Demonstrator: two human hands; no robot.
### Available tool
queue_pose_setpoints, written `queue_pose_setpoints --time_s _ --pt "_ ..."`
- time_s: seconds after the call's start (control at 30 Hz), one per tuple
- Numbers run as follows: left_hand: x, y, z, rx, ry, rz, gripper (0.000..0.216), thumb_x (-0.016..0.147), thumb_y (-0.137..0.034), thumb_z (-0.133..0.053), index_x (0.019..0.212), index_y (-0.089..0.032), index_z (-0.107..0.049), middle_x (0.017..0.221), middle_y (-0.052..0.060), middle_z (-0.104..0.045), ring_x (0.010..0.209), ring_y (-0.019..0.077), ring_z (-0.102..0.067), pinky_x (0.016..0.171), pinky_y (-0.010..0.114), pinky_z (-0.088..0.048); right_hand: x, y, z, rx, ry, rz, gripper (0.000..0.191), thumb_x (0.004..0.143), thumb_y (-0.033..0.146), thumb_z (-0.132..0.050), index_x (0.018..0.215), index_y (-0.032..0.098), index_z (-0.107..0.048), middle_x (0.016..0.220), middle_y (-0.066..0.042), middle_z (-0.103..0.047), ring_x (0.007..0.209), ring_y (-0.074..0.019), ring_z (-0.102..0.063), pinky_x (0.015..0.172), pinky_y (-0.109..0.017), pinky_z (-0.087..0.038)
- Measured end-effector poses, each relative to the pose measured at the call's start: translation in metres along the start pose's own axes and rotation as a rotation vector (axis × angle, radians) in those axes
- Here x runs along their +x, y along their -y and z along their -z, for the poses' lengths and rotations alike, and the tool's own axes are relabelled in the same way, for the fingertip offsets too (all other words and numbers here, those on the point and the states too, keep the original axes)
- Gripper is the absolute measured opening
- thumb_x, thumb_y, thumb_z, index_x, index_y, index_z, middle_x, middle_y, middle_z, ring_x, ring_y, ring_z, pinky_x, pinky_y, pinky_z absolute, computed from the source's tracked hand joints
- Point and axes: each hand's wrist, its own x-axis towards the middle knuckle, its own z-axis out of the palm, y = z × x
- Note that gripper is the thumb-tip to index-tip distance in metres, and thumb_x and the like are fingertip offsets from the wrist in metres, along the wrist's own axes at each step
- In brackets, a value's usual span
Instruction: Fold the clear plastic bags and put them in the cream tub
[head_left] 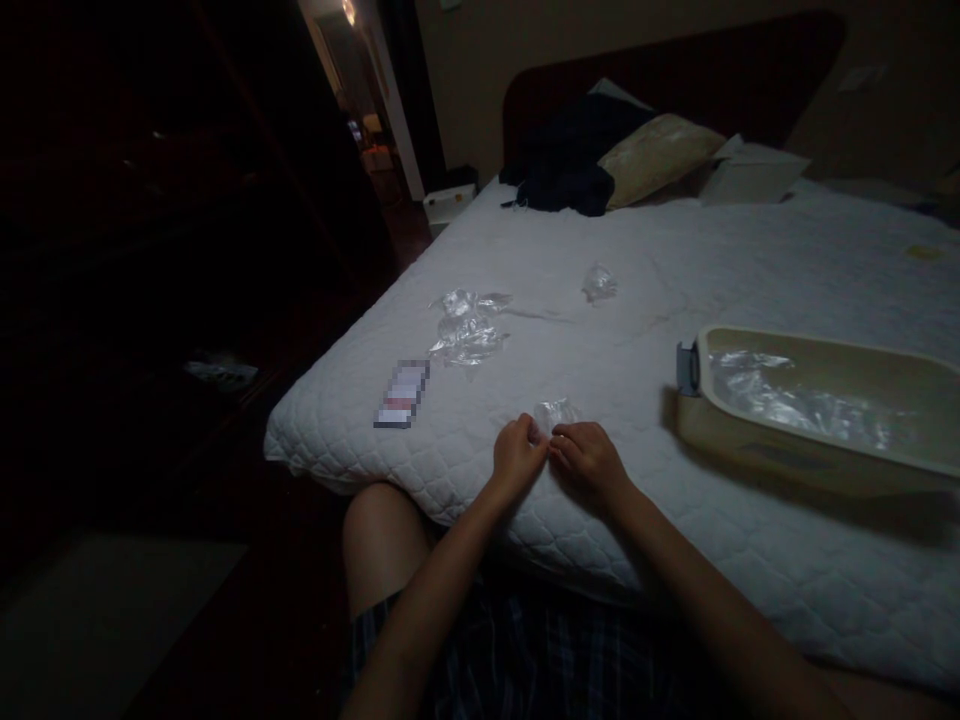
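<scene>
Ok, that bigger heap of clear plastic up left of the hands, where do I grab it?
Probably pinch the crumpled middle of the plastic heap from above with the left hand, the nearer one, after freeing it from the small plastic piece. The heap lies loose on the bedcover, its thin edges flat, offering little to catch.

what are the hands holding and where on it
The left hand and the right hand both pinch a small piece of clear plastic by its near edge, over the white quilt.
</scene>
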Motion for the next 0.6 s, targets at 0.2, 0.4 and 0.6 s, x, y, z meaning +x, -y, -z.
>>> queue_pose_setpoints --time_s 0.2,0.4,0.6 --pt "-0.0011 -0.0011 -0.0013 0.016 -0.004 0.010 0.007 0.068 -0.022 -0.053 0.070 -0.020 -0.047 0.069 -0.001 -0.052 0.067 0.0130 -0.048 0.063 0.024 -0.034 -0.0040 -0.0061 -0.0042 0.014 0.066 -0.099 0.014 0.083 0.018 -0.044 0.090 0.018 -0.056 0.094 -0.008 -0.063 0.086 -0.0193 -0.054 0.076 -0.034 -0.037" --pt "-0.0014 -0.0023 0.0005 0.018 -0.002 0.001 0.007 0.072 -0.026 -0.051 0.071 -0.019 -0.049 0.069 0.000 -0.054 0.068 0.0136 -0.050 0.062 0.024 -0.036 -0.0046 -0.0075 -0.0065 0.068 0.047 -0.248 0.016 0.081 0.024 -0.046 0.094 0.019 -0.054 0.094 -0.009 -0.062 0.089 -0.0220 -0.053 0.080 -0.037 -0.037" --pt "-0.0023 -0.0032 0.0009 0.045 -0.012 -0.042 0.004 0.074 -0.022 -0.049 0.074 -0.019 -0.051 0.070 0.000 -0.054 0.069 0.0137 -0.050 0.064 0.024 -0.037 -0.0022 -0.0102 -0.0097 0.055 0.013 -0.380 0.011 0.076 0.020 -0.048 0.086 0.019 -0.052 0.079 -0.007 -0.058 0.079 -0.0222 -0.051 0.076 -0.036 -0.036"
